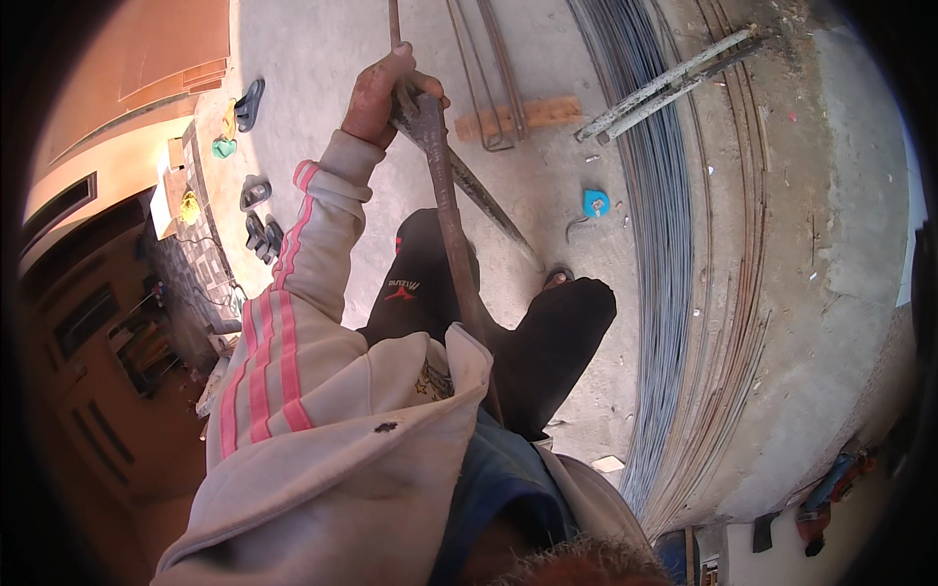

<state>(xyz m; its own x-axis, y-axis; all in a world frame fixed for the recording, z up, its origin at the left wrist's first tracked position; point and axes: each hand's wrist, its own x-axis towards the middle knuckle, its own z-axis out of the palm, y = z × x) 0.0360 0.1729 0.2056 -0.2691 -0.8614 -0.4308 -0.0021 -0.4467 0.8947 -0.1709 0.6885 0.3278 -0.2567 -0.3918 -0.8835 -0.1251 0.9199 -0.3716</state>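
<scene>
My left hand (383, 96), at the end of a sleeve with pink stripes, is raised far out ahead of me. Its fingers are closed round a thin rusty steel rod (395, 27) where the rod meets the flat ends of two long metal bars. One brown metal bar (450, 217) runs back from there toward my body, between my knees. The other, a dark bar (489, 207), slants to the floor near my right foot. My right hand does not show; my jacket and body may hide it.
Bent steel rods (495, 78) lie across a wooden plank (537, 115) ahead. A blue tape measure (596, 203) rests on the concrete. Long grey rods (664, 293) and rusty rods (747, 244) stretch along the right, under two crusted beams (674, 83). Sandals (262, 237) lie at left.
</scene>
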